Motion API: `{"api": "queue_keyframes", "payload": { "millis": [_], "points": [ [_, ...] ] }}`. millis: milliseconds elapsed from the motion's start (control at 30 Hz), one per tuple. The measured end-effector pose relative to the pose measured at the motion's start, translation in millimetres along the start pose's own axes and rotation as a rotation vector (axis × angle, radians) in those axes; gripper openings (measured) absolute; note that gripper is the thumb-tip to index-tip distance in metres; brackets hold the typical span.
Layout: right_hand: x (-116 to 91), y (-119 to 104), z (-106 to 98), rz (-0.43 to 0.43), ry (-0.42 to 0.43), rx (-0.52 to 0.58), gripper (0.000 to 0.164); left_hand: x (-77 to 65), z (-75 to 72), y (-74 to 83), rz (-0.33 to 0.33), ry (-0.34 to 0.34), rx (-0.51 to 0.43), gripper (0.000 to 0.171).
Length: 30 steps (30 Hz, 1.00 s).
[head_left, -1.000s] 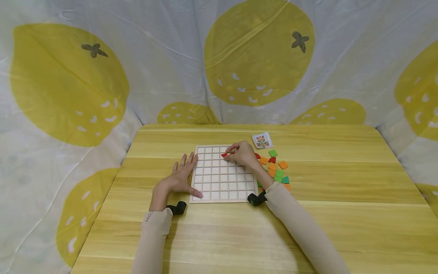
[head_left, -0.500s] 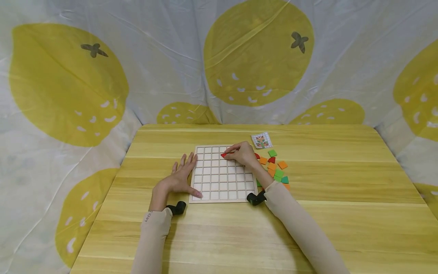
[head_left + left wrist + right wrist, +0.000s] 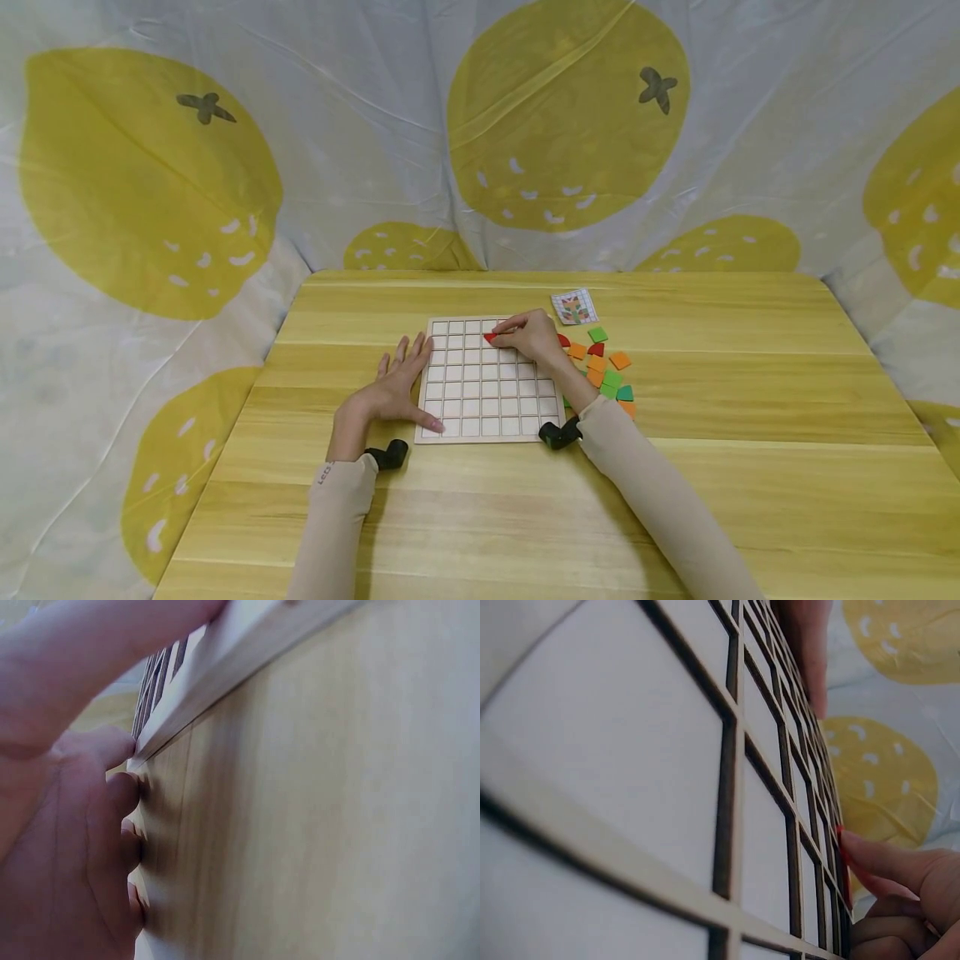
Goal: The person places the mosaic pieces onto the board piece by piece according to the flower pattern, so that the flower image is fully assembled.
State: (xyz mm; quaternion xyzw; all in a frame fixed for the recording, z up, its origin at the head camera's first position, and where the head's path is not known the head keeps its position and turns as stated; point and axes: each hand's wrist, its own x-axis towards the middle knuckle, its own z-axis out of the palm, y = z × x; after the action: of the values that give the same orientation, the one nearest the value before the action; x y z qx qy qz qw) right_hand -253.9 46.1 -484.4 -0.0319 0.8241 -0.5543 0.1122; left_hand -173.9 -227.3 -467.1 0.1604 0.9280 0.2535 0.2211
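Note:
A wooden grid board (image 3: 481, 438) with pale square cells lies flat on the table. My left hand (image 3: 393, 393) is spread along its left side, thumb over the lower left corner and fingertips at the left edge. In the left wrist view the thumb (image 3: 112, 652) reaches over the board's rim (image 3: 195, 705). Toward the upper middle of the grid, my right hand (image 3: 534, 336) pinches a small red tile (image 3: 490, 338) between thumb and fingers. The right wrist view shows this red tile (image 3: 845, 870) edge-on against the grid, partly covered by the fingers.
Right of the board lie loose orange tiles (image 3: 619, 361), green tiles (image 3: 611, 380) and red tiles (image 3: 596, 350), some behind the right forearm. A small card (image 3: 575, 307) with a flower pattern on a grid lies at the back. A lemon-print cloth (image 3: 570, 108) hangs behind the table.
The right fingers shift very slightly at the same cells with the red tile. Red seen under the fingertips a second ago is now covered. The left hand stays still.

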Motion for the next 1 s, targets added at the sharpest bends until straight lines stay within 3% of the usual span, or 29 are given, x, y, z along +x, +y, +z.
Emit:
{"api": "queue_keyframes", "payload": {
  "millis": [167,367,600,800,1000],
  "points": [
    [-0.7,-0.9,-0.2,0.012,0.017,-0.020,0.015,0.4,-0.1,0.6,0.004,-0.001,-0.004,0.146],
    [-4.1,0.8,-11.9,0.001,0.008,0.059,0.017,2.3,1.1,0.9,0.008,0.000,-0.004,0.146],
    [-15.6,8.6,-57.9,-0.056,0.003,0.047,0.026,1.6,1.4,1.4,0.007,-0.001,0.001,0.145],
    [-26.6,26.3,-97.5,-0.004,0.039,-0.029,0.029,1.3,1.6,-0.1,0.006,-0.003,0.008,0.145],
    [-33.5,44.4,-115.8,0.052,0.034,-0.051,0.034,1.1,0.5,0.6,0.003,-0.003,0.007,0.145]
  ]
}}
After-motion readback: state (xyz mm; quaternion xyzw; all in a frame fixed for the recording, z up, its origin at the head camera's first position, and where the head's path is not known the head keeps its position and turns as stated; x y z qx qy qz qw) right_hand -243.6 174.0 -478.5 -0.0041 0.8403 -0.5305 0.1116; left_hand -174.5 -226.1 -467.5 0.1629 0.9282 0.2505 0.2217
